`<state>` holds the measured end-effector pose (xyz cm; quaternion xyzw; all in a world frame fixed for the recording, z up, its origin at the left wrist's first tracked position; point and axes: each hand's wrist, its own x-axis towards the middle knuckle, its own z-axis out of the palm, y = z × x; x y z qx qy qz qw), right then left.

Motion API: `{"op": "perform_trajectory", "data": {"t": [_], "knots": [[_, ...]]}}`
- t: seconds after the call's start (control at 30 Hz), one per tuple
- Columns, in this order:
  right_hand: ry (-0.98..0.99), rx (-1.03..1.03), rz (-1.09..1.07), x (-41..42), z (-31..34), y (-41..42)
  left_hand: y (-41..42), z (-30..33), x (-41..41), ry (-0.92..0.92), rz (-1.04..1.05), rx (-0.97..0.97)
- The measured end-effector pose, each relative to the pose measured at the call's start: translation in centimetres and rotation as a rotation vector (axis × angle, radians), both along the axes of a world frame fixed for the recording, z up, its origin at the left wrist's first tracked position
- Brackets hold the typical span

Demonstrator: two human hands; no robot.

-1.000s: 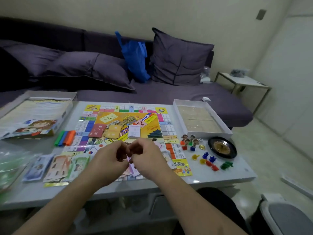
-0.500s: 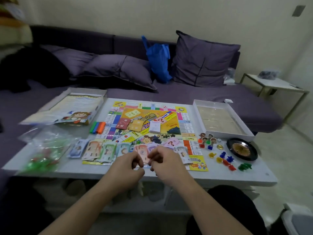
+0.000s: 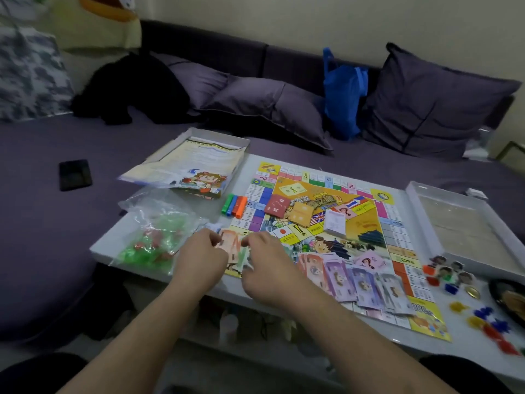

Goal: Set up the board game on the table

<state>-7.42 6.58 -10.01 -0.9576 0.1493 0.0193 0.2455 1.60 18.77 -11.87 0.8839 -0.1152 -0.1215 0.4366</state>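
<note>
Head view looks down on a smooth white table [image 3: 125, 245] with a flat, glossy game board [image 3: 335, 223] spread across its middle, its border printed in small coloured squares and its centre in orange and yellow artwork. Both hands meet at the board's near left corner: the left hand [image 3: 200, 258] and the right hand [image 3: 265, 265] have their fingers curled in, and together they pinch thin orange and green paper notes [image 3: 231, 245] lying there. More paper notes, purple and pink [image 3: 352, 280], fan out in an overlapping row along the board's near edge. Small stacks of cards sit on the centre of the board: a red deck [image 3: 277, 206], an orange deck [image 3: 299, 214] and a white deck [image 3: 335, 221]. Just off the board's left edge lie four short plastic bars [image 3: 234, 206] in green, blue and orange, side by side. Nearer the table's left end, a crinkled clear plastic bag [image 3: 156, 237] holds small green and red pieces. Behind it a shallow cardboard box lid [image 3: 199, 169] with a cartoon picture rests partly off the table's far edge. On the right stands a shallow white tray [image 3: 466, 223], and near it a cluster of round-headed pawns [image 3: 449, 271] and bright plastic tokens [image 3: 483, 319], somewhat blurred. A purple fabric sofa [image 3: 42, 194] with plump cushions and a blue bag [image 3: 342, 89] lies beyond the table.
</note>
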Motion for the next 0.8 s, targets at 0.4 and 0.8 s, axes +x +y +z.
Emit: {"op": "perform_trajectory", "data": {"t": [0.4, 0.8], "knots": [[0.093, -0.298, 0.197, 12.4, -4.8, 2.8, 2.3, -0.4, 4.4, 0.104, 0.167, -0.142], [-0.041, -0.448, 0.408, 6.8, -5.7, 6.3, 3.1, 0.3, 4.2, 0.162, 0.148, -0.163]]}}
